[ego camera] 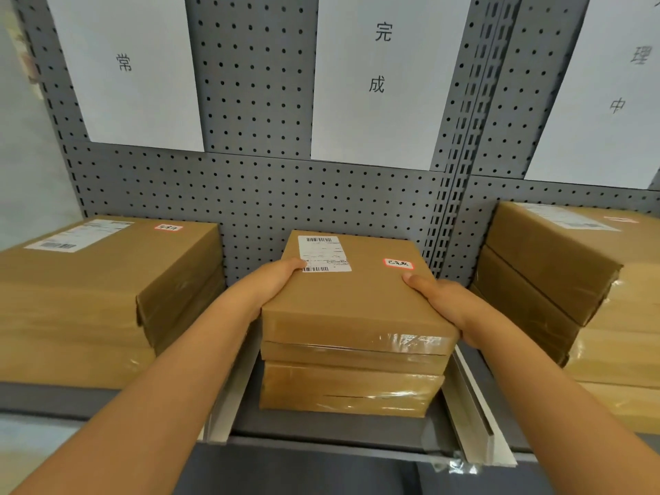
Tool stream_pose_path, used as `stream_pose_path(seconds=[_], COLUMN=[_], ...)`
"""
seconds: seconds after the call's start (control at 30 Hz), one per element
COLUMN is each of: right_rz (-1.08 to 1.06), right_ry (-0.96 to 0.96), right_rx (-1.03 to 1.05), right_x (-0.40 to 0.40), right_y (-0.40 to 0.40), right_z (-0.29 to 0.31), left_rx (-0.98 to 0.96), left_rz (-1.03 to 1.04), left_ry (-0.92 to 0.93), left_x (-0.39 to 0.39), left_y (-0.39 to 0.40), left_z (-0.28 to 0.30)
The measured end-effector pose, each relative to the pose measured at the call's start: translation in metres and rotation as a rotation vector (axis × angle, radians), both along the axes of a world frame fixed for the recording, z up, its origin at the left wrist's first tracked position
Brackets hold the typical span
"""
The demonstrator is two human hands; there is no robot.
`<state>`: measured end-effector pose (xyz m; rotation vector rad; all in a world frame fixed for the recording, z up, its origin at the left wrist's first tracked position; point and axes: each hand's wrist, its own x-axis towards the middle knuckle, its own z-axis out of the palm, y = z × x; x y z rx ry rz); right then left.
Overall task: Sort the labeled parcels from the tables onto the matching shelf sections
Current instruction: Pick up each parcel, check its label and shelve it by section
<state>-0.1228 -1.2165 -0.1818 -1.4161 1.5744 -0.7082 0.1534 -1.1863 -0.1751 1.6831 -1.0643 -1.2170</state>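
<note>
A: Where's the flat brown cardboard parcel [357, 294] with the red-edged sticker?
B: Atop 2 others in the grey metal shelf [321, 432]'s middle section.
A: The hands?
B: Left hand [275, 280] and right hand [443, 301] grip its sides.

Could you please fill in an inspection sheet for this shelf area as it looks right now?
Surface: grey metal shelf with white upright dividers splitting it into sections.
Job's things: brown cardboard parcel with a white barcode label and a red-edged sticker, lying on top of the middle stack of brown parcels, under the white paper sign reading 完成; left parcel stack; right parcel stack.
Clutter: scrap of clear tape at the shelf's front edge.
Grippers: left hand and right hand grip the top parcel's two sides, thumbs on top.
Cables: nothing seen.
Surroundings: grey perforated back panel carrying two more partly visible paper signs.
</note>
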Motion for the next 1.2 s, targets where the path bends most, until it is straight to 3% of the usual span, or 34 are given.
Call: stream_pose_path(seconds=[0.07, 0.17, 0.27, 0.37, 0.57, 0.87, 1.2], right_rz=[-0.011, -0.042, -0.085, -0.067, 0.286, 0.681, 0.876], right_ry=[0.008, 0.144, 0.487, 0.875, 0.678, 0.590, 0.504], right_rx=[0.008, -0.082, -0.350, -0.665, -0.896, -1.092, -1.224], right_x=[0.001, 0.006, 0.015, 0.029, 0.108, 0.285, 0.504], right_y=[0.000, 0.003, 0.016, 0.028, 0.074, 0.179, 0.338], right_z=[0.000, 0.003, 0.014, 0.025, 0.044, 0.046, 0.024], left_rx=[0.009, -0.073, -0.335, -0.505, -0.568, -0.323, 0.049], left_rz=[0.005, 0.099, 0.251, 0.220, 0.128, 0.238, 0.399], left_ry=[-0.057, -0.451, -0.834, -0.961, -1.148, -1.697, -1.783], left_x=[0.001, 0.001, -0.004, -0.005, 0.037, 0.171, 0.356], left_y=[0.001, 0.003, 0.019, 0.040, 0.102, 0.247, 0.462], left_z=[0.001, 0.000, 0.006, 0.015, 0.020, 0.044, 0.028])
